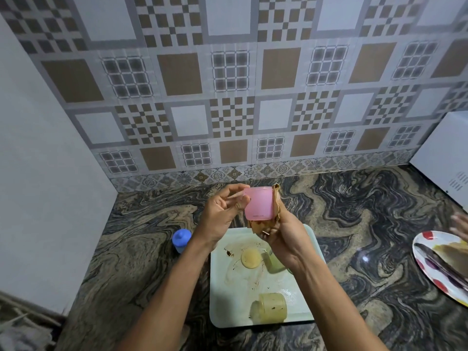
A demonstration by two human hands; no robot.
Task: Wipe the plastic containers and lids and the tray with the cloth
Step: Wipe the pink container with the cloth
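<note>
A pink plastic container (258,203) is held up above the tray. My left hand (224,214) pinches its left rim with thumb and fingertips. My right hand (277,233) grips a brown cloth (276,198) that is wrapped against the container's right side and bottom. Below lies a pale green tray (220,287) with brown stains. On the tray rest a beige round lid (250,258), a greenish container (274,262) partly hidden by my right wrist, and a yellowish container (269,311) lying on its side near the front edge.
A blue closed container (181,239) stands on the marbled counter left of the tray. A patterned plate (440,264) with food sits at the right edge, another person's hand (461,224) above it. A white appliance (443,153) stands at the back right. Tiled wall behind.
</note>
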